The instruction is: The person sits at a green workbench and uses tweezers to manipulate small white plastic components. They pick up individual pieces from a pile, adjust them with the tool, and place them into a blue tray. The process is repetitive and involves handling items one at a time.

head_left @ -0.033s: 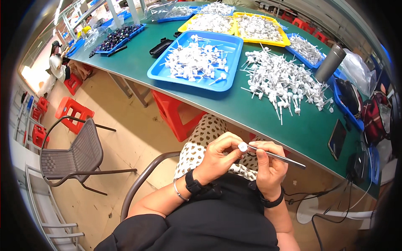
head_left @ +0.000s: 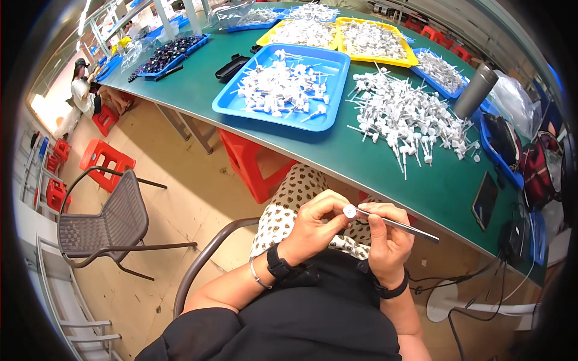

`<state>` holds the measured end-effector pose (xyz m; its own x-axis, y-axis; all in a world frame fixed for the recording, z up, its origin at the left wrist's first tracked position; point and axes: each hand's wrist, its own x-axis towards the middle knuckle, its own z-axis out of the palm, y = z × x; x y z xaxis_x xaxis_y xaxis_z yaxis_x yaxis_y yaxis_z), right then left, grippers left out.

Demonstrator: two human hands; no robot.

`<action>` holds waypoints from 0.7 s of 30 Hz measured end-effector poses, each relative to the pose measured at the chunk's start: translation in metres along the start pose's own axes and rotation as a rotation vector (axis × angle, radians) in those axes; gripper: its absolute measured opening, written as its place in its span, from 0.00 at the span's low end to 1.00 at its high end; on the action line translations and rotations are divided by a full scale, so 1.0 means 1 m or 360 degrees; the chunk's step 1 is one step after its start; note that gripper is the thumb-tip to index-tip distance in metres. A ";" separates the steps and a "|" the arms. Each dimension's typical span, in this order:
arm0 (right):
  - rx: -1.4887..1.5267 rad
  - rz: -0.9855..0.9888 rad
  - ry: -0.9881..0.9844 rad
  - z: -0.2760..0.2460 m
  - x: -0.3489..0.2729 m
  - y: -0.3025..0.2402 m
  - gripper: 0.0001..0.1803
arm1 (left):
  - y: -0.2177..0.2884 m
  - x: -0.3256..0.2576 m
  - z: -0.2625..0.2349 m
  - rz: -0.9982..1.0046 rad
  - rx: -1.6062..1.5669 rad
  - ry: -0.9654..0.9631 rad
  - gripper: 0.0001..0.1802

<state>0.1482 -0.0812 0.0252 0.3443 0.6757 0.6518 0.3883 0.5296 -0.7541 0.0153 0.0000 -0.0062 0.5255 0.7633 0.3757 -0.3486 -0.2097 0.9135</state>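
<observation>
Above my lap, my left hand [head_left: 317,221] pinches a small white plastic piece [head_left: 350,211] with a round head between thumb and fingertips. Close beside it, my right hand [head_left: 388,234] is closed around a slim silver metal tool [head_left: 415,230], too fine to tell whether it is tweezers or a blade. One end of that tool meets the round head, and the other sticks out to the right past my hand. Past my hands, a heap of similar white stemmed pieces [head_left: 409,114] lies on the green table [head_left: 361,159]. Left of the heap, a blue tray [head_left: 274,117] holds more of them.
Yellow trays [head_left: 415,60] of white pieces stand farther back. A grey bottle [head_left: 475,91] and a phone [head_left: 484,200] are at the right. Cables [head_left: 463,313] hang below. On the left are a brown chair [head_left: 108,225] and red stools [head_left: 107,162]. A person [head_left: 84,90] sits far left.
</observation>
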 end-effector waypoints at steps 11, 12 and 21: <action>-0.0192 -0.0126 -0.0033 0.003 0.002 0.001 0.04 | -0.001 -0.001 0.002 -0.0018 0.0091 0.0020 0.01; -0.0217 -0.0132 -0.0040 0.003 0.002 0.001 0.04 | -0.001 -0.001 0.003 -0.0011 0.0096 0.0023 0.01; -0.0338 -0.0187 -0.0096 0.002 0.003 0.002 0.05 | -0.003 -0.001 -0.002 0.0042 0.0216 -0.0062 0.05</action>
<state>0.1477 -0.0772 0.0254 0.2374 0.6486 0.7232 0.5957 0.4909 -0.6358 0.0147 0.0010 -0.0094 0.5481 0.7327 0.4035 -0.2563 -0.3121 0.9148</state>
